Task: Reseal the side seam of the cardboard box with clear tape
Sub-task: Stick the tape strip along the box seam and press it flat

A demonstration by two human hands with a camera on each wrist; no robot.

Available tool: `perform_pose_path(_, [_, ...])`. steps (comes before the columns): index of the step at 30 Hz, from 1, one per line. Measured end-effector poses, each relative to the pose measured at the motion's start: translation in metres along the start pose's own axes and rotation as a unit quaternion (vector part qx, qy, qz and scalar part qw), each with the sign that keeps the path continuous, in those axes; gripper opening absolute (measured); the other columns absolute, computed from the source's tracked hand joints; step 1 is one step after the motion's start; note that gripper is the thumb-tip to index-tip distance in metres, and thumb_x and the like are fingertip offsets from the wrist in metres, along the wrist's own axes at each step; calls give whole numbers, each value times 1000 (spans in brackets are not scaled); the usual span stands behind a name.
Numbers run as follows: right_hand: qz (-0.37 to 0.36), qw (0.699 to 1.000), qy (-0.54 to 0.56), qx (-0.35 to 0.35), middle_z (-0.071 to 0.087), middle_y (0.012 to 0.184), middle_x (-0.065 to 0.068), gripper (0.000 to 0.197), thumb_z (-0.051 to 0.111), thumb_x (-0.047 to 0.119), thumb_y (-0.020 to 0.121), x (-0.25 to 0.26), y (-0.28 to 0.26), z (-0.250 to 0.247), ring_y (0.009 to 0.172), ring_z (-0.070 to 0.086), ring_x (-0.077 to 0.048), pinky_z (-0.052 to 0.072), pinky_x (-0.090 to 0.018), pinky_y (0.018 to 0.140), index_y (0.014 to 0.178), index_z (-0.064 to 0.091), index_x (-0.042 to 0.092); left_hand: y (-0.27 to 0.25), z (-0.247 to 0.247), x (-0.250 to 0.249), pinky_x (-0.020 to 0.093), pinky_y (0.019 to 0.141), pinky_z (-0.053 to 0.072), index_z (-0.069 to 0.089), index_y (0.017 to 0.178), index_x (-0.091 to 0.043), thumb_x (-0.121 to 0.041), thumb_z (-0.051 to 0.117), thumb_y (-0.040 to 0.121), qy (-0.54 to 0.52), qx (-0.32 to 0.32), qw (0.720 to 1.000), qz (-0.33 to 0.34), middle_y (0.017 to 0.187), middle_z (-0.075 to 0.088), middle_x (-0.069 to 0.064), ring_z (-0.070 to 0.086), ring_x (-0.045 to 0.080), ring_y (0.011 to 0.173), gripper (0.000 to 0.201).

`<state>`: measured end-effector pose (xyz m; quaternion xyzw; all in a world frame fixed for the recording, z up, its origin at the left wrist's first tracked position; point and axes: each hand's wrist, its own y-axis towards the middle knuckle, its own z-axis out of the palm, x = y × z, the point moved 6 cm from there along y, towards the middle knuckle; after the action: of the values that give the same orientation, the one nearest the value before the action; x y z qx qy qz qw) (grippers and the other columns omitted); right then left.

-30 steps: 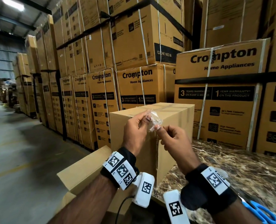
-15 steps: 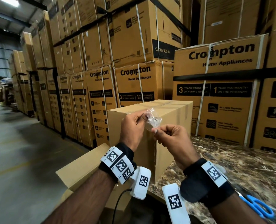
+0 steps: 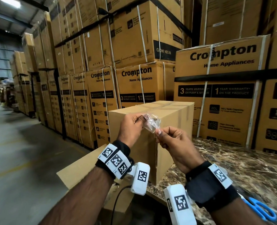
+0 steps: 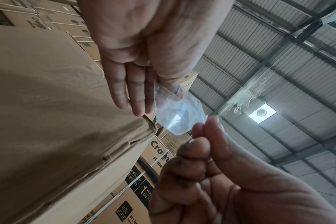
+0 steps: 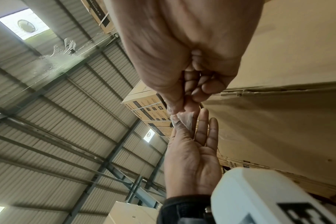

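A plain cardboard box (image 3: 171, 114) stands on the marble table, its vertical side seam (image 3: 156, 153) facing me and gaping a little. In front of the box's upper corner I hold a small crumpled piece of clear tape (image 3: 150, 123). My left hand (image 3: 141, 118) pinches its upper end between thumb and forefinger, with the other fingers (image 4: 125, 91) held straight. My right hand (image 3: 158, 132) pinches the lower end with its fingers curled. The tape (image 4: 176, 116) hangs between both hands, off the box, and shows again as tape (image 5: 185, 119) from the right wrist.
Blue-handled scissors (image 3: 262, 211) lie on the marble table (image 3: 231, 168) by my right forearm. Tall stacks of printed cartons (image 3: 134, 82) stand behind and to the right. A flat cardboard sheet (image 3: 79, 169) juts out below the box. Concrete floor (image 3: 13, 151) lies to the left.
Both hands keep their pinch on the tape in front of the box corner. The right hand has drawn slightly down from the left, and the piece is a little more spread.
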<state>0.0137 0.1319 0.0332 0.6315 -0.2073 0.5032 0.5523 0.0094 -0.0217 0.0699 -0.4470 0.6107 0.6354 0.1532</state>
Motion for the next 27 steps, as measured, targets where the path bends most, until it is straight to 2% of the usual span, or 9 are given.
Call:
perform_pose_path(6, [10,1000,8,-8,57,67,-5,16,63,16,90,2,2,0,62,47,-9,38,-25,63,75,61,11,6,-4,2,47,87,58,72,104,-12,-17,57,95,3,-12,1000,-18,99,75,4,71,19,94,18])
perform_pose_path(10, [0,1000,-3,-11,55,69,-6,14,61,15,92,3,1,0,62,47,-8,40,-22,62,80,60,8,5,0,4,46,85,58,72,92,-17,-17,57,95,-4,-13,999,-32,92,76,6,73,22,89,16])
perform_pose_path(12, [-22,999,-31,-18,55,68,-3,14,59,15,93,6,-1,-2,59,48,-3,42,-16,58,84,61,4,3,-1,1,35,78,58,73,90,-19,-22,58,95,62,-22,998,-7,88,75,2,71,18,86,17])
perform_pose_path(14, [-53,995,-79,-30,56,65,3,17,58,16,95,12,-2,-6,57,48,1,42,-12,56,86,61,2,0,-3,-5,21,71,52,74,100,-17,-24,59,94,124,-36,991,22,93,74,-5,67,11,86,18])
perform_pose_path(18, [-83,984,-149,-50,48,70,-4,26,59,22,95,13,-4,-13,64,41,-14,37,-31,59,85,58,-2,-1,-1,-14,4,80,44,65,122,-12,-18,62,92,103,-10,994,39,115,61,-15,55,-1,103,31])
perform_pose_path(19, [-88,983,-151,-52,46,71,-4,27,59,22,94,12,-5,-14,64,40,-14,35,-33,58,84,56,-4,-2,0,-14,7,85,46,63,125,-12,-15,62,92,89,-8,995,38,122,60,-13,54,0,107,33])
perform_pose_path(21, [-96,982,-155,-55,47,70,-3,26,60,19,93,11,-7,-14,62,40,-11,36,-28,56,83,55,-5,-3,3,-10,27,95,52,59,130,-12,-12,64,90,49,-9,999,22,134,58,-4,55,8,115,40])
perform_pose_path(23, [-102,980,-160,-63,49,67,1,23,61,17,93,12,-8,-15,60,42,-6,37,-23,53,82,57,-2,-5,7,-8,41,98,53,50,138,-15,-9,66,88,29,2,999,13,142,52,1,56,16,119,53])
perform_pose_path(27, [-100,978,-168,-78,50,69,-2,26,61,21,92,12,-7,-21,61,42,-9,38,-26,54,85,58,-4,-11,14,-8,39,102,49,9,153,-31,-16,73,82,89,19,995,32,153,32,6,54,17,123,97])
